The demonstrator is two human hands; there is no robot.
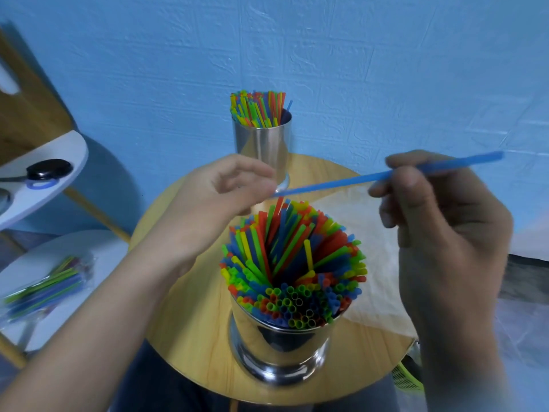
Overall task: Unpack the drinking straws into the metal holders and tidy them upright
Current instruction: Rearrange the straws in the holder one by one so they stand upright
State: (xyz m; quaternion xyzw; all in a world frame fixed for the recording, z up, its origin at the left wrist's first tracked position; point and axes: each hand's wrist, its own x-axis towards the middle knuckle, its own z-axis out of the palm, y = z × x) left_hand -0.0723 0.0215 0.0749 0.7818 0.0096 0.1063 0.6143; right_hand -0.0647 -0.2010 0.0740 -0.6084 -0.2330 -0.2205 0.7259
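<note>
A near metal holder (279,349) stands on the round wooden table (190,331), packed with coloured straws (294,263) that fan outward. A far metal holder (263,147) near the wall holds upright straws (257,113). My right hand (445,233) pinches a blue straw (341,182) that lies almost level above the near holder. My left hand (219,191) hovers at the straw's left end with fingers curled; whether it touches the tip is unclear.
A clear empty plastic wrapper (374,263) lies on the table's right side. To the left, a white side table (59,263) carries a bag of straws (44,283). A higher white shelf (44,185) holds a black object. A blue wall stands behind.
</note>
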